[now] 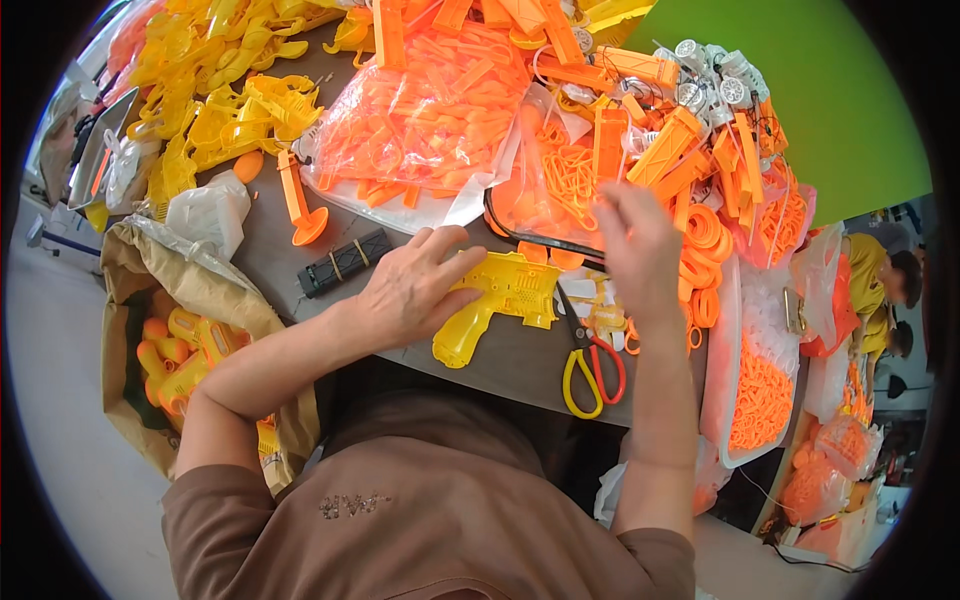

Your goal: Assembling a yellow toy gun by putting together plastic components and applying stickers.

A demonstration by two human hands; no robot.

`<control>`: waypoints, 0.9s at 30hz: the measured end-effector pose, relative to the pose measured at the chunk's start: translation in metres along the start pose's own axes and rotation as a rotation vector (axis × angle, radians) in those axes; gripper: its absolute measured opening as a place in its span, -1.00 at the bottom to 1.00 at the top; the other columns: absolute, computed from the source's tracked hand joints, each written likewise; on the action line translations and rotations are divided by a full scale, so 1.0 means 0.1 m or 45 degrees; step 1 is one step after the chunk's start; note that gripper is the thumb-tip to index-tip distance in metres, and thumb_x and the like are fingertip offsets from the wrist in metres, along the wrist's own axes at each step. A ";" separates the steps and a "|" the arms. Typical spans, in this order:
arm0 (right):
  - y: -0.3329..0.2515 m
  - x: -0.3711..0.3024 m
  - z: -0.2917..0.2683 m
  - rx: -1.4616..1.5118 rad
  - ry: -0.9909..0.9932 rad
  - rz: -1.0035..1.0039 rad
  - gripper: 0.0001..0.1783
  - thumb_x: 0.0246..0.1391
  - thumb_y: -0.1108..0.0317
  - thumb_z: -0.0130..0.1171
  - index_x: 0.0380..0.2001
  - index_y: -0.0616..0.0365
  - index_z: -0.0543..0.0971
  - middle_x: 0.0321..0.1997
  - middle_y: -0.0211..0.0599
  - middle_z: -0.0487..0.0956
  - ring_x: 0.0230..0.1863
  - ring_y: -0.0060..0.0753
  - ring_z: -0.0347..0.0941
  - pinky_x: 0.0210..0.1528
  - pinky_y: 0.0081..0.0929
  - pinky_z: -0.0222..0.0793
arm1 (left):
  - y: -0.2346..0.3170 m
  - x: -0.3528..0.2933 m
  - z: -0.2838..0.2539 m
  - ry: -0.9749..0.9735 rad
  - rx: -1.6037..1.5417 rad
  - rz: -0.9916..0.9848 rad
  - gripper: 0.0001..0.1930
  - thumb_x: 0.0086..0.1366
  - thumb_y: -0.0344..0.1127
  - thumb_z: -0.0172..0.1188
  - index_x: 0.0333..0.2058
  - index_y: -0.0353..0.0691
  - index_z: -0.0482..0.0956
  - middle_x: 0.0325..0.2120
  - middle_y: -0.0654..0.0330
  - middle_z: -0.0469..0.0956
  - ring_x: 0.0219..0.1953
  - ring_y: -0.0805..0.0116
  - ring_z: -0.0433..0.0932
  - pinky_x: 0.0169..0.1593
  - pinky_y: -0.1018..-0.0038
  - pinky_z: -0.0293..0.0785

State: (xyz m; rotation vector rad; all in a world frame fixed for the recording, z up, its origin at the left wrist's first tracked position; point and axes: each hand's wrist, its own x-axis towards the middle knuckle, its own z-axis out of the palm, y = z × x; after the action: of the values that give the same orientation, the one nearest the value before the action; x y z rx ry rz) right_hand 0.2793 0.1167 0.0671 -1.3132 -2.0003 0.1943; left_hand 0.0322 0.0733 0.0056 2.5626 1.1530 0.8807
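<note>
A yellow toy gun half shell (pixel 500 290) lies on the table in front of me, its ribbed inside facing up and its grip pointing toward me. My left hand (pixel 425 285) holds it at its left end, with thumb and fingers on the edge. To the right of the shell, my right hand (pixel 640 245) is raised near the orange parts. Its fingers look curled but are blurred, so whether they hold anything is unclear. A dark strip or cord (pixel 545 240) runs behind the shell toward that hand. Scissors (pixel 592 375) with one yellow and one red handle lie just right of the shell.
Left of my hand are a black ribbed block (pixel 345 262) and an orange plunger-like piece (pixel 300 205). Behind lie a bag of orange parts (pixel 430 120) and yellow shells (pixel 240 115). A paper sack (pixel 135 320) stands left, a white bin (pixel 722 400) right.
</note>
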 end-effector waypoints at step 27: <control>0.11 2.48 0.14 0.079 -0.240 0.057 -0.49 -0.17 0.39 0.28 -0.08 0.39 0.51 -0.28 -0.34 0.55 -0.36 -0.57 0.45 -0.34 -0.54 0.37 | -0.31 0.24 -0.37 0.512 -0.417 -0.111 -0.76 0.03 -0.50 0.26 -0.26 -0.31 0.55 -0.31 0.06 0.51 -0.28 0.13 0.54 -0.25 0.41 0.48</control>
State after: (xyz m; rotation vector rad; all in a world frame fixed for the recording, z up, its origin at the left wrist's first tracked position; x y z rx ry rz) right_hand 0.2243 0.3353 0.1727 -1.3431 -2.1040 0.4116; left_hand 0.0031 0.1097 0.0335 2.1148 1.0937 1.4719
